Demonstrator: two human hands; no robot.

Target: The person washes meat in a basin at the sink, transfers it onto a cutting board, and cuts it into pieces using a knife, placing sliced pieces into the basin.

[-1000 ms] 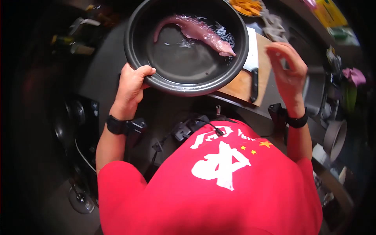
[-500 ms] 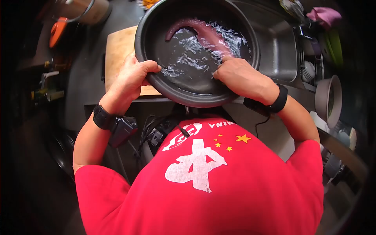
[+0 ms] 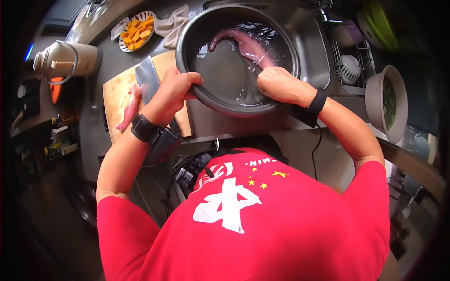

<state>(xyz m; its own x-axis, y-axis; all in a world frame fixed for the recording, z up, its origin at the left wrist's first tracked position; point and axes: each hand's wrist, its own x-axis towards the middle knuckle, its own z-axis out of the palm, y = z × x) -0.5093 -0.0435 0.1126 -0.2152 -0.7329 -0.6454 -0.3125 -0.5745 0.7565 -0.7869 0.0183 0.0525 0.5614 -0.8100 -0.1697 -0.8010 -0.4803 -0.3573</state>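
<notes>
while the left hand (image 3: 176,88) grips the near left rim of the dark basin (image 3: 229,108), thumb over the edge, the right hand (image 3: 283,84) reaches across the near right rim, folded narrow over one end of a long pink meat strip (image 3: 251,48) and seemingly holding it. its fingertips are hidden under the knuckles, so how firm that hold is cannot be told. the strip lies in the basin's water (image 3: 220,79); from the right hand, its long axis runs forward and leftward, then hooks back toward the person at the thin tip. the right hand is the nearer, touching the strip, with the left hand apart from it. left of the basin, a cutting board (image 3: 117,89) bears a knife (image 3: 147,77) and another meat piece (image 3: 130,108).
</notes>
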